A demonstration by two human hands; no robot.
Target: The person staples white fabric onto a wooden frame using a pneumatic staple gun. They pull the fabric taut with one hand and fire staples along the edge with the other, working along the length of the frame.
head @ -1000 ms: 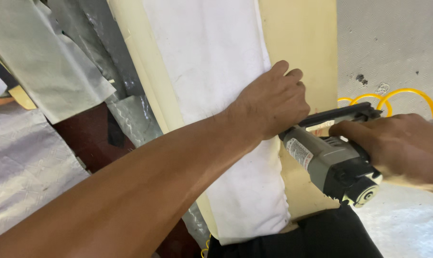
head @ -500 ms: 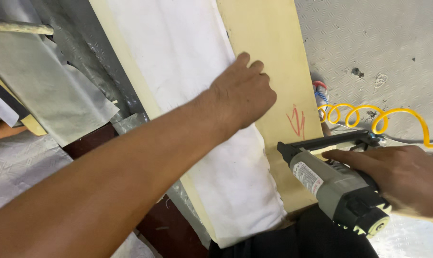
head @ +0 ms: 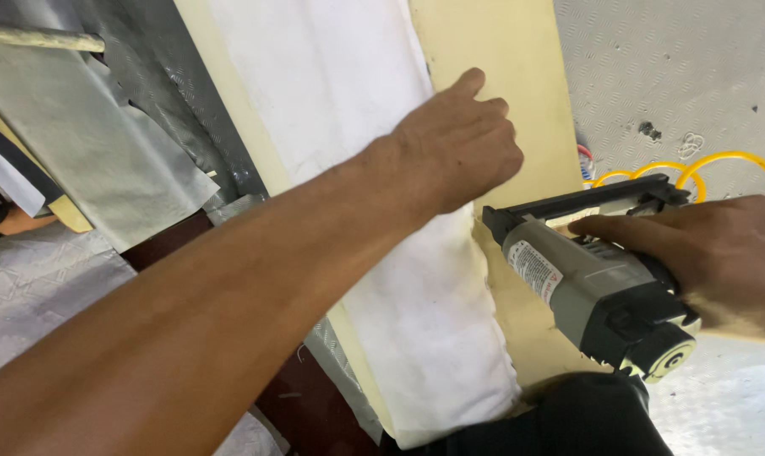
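pressing down near the middle of the frame, the left hand (head: 458,148) lies knuckles up on the right edge of the white cloth (head: 374,211), its fingers curled and the fingertips reaching just over onto the pale yellow board (head: 500,51) beneath; it pins the cloth rather than grasping it. the right hand (head: 720,253), at the right edge, has its grip closed around the grey pneumatic stapler (head: 593,279), whose black nose sits at the cloth's edge, just below the left hand. whether the nose actually touches the cloth i cannot tell.

the main hazard, as i judge it, is how close the nose stands to the pinning fingers: a shot fired while the tool drifts upward in the frame could catch the heel of the left hand. the cloth edge below the nose looks wavy and frayed, so a staple placed too far right could miss the fabric and bite only board, leaving the edge loose. if the left hand eases its pressure, the cloth could slide left and wrinkle before it is fixed.

the yellow coiled hose (head: 703,165) lies on the grey floor (head: 678,76) in the upper right, behind the tool; a snag there could tug the stapler off line. a dark knee or trouser leg sits at the bottom, close under the tool.
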